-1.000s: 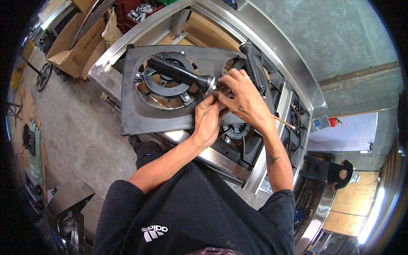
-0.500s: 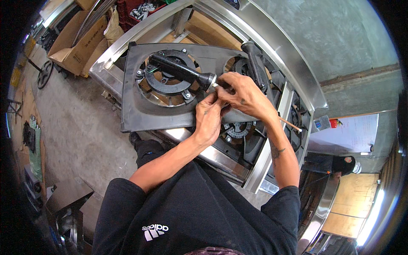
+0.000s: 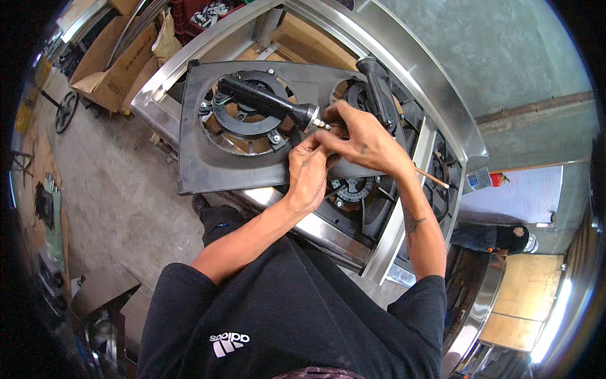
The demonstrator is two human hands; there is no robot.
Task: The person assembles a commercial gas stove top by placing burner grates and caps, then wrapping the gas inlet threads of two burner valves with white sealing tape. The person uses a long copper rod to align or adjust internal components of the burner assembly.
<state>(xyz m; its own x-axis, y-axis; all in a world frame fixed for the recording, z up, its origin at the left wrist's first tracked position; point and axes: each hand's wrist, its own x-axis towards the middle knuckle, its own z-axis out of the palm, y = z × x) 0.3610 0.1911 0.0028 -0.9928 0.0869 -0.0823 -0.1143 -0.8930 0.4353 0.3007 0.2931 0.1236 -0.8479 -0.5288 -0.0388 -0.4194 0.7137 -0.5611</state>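
A black burner tube (image 3: 262, 101) lies across a ring burner (image 3: 246, 126) on an upturned-looking black stove plate (image 3: 237, 170). At its right end sits a small brass-coloured fitting (image 3: 320, 124). My right hand (image 3: 369, 142) curls beside that fitting, thumb and fingers drawn together. Just below, my left hand (image 3: 307, 175) is pinched closed, its fingertips meeting the right thumb. Whatever lies between the fingers is hidden. A thin copper-coloured rod (image 3: 432, 177) with a pale tip shows past my right forearm.
A second black burner tube (image 3: 377, 95) stands right of my hands. Beneath the plate is a stainless steel stove frame (image 3: 435, 69) with more burners (image 3: 353, 189). An open cardboard box (image 3: 110, 72) is at the far left; another person (image 3: 492, 239) is at the right.
My right fingers have shifted slightly away from the tube's end, so more of the brass-coloured fitting shows. My left hand has stayed nearly in place.
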